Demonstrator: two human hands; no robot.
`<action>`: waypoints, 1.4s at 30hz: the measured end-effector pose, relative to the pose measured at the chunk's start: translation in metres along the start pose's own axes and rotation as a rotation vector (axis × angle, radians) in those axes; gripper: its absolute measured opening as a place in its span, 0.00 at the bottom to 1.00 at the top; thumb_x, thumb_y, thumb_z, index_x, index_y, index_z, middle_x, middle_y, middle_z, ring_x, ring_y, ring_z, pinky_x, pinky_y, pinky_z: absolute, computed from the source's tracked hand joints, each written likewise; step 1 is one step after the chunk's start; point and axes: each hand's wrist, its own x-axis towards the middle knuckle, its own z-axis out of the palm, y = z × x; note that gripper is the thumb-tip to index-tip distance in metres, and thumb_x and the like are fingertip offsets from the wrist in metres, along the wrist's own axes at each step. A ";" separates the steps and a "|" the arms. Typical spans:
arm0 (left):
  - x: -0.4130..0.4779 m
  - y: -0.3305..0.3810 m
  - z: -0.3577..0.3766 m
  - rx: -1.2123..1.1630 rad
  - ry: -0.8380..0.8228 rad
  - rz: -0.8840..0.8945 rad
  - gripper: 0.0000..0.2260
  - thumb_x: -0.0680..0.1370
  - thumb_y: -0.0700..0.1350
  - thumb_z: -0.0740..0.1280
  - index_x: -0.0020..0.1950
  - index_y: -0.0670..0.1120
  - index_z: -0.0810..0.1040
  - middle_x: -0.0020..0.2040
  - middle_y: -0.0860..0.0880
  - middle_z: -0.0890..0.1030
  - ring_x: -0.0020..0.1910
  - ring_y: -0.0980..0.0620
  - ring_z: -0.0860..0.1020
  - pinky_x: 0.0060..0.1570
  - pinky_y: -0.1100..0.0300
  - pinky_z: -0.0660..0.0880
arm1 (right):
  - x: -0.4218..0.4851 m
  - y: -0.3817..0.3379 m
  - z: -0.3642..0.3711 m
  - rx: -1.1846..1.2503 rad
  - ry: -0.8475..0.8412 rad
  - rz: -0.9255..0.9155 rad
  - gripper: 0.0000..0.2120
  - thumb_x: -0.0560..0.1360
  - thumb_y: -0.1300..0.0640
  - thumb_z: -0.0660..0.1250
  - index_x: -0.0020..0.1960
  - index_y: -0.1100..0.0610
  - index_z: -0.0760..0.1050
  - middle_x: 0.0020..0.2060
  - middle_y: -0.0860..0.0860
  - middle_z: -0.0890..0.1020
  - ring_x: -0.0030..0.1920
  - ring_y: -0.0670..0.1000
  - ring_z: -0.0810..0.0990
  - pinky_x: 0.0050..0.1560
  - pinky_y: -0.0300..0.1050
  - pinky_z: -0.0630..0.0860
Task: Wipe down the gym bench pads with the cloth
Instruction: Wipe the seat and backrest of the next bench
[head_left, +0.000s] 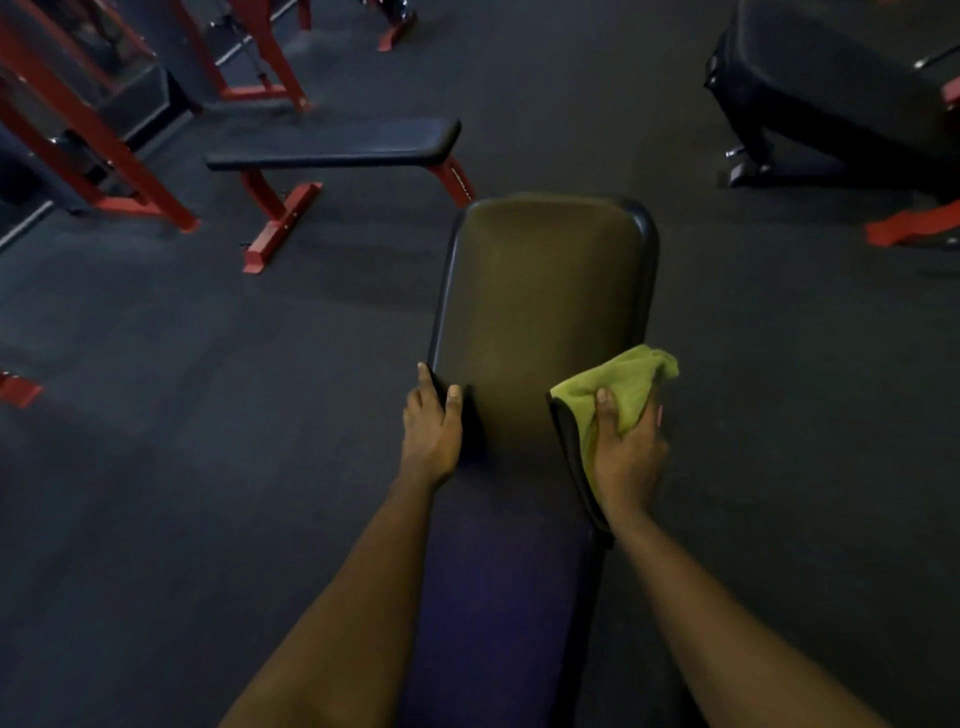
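Clutching cloth (623, 384) on bench pad (540, 291): right hand (626, 452); left hand (431, 431) grips pad edge.

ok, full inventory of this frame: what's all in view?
bench pad: 1, black, centre, in front of the person
cloth: 1, green, at the pad's right edge
flat bench: 1, black pad on red frame, upper left
machine frames: several, red, far upper left
padded machine: 1, black, upper right
floor: 1, dark grey, all around
left hand: 1, grips the pad's left edge
right hand: 1, holds the cloth against the pad's right edge
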 end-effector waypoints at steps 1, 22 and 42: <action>-0.009 -0.010 0.001 0.006 -0.004 0.002 0.31 0.83 0.61 0.49 0.82 0.52 0.41 0.80 0.47 0.54 0.79 0.44 0.53 0.74 0.45 0.55 | -0.022 0.013 -0.002 0.002 -0.010 0.019 0.35 0.79 0.35 0.61 0.79 0.53 0.63 0.64 0.62 0.79 0.61 0.66 0.79 0.58 0.57 0.76; -0.150 -0.174 0.021 -0.013 -0.053 -0.102 0.30 0.84 0.59 0.51 0.82 0.51 0.45 0.80 0.45 0.56 0.79 0.44 0.55 0.76 0.43 0.57 | -0.157 0.094 -0.007 -0.101 -0.034 0.113 0.38 0.78 0.35 0.61 0.82 0.49 0.54 0.72 0.60 0.74 0.66 0.66 0.75 0.62 0.56 0.73; -0.280 -0.274 0.049 0.022 -0.035 -0.272 0.30 0.84 0.58 0.51 0.82 0.49 0.46 0.82 0.46 0.50 0.80 0.42 0.49 0.76 0.42 0.52 | -0.318 0.184 -0.036 -0.180 -0.142 0.128 0.35 0.79 0.33 0.55 0.82 0.44 0.52 0.73 0.58 0.72 0.65 0.64 0.77 0.56 0.56 0.76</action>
